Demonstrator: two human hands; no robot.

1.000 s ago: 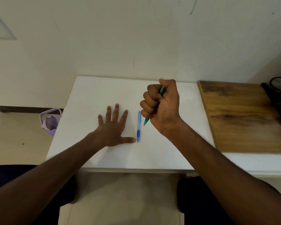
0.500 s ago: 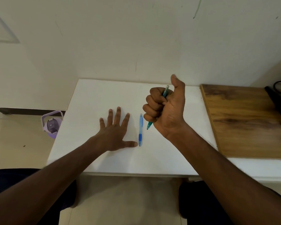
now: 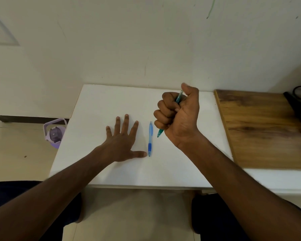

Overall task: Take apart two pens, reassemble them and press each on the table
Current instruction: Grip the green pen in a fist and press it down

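Fist grip: right hand (image 3: pixel 178 117) is wrapped round the teal pen (image 3: pixel 160 133), axis tilted, tip down-left twd the table (image 3: pixel 97 105), w/ thumb up off the clicker end. Whether the tip touches, can't tell. Blue pen (image 3: pixel 150 139) lies flat, long axis running away from the person, between both hands. Left hand (image 3: pixel 122 141) is nearer it: fingers spread flat, thumb tip just beside its grip end. Vs half a sec ago: little change, thumb remains raised, fist about the same spot. Looks like the press is next.
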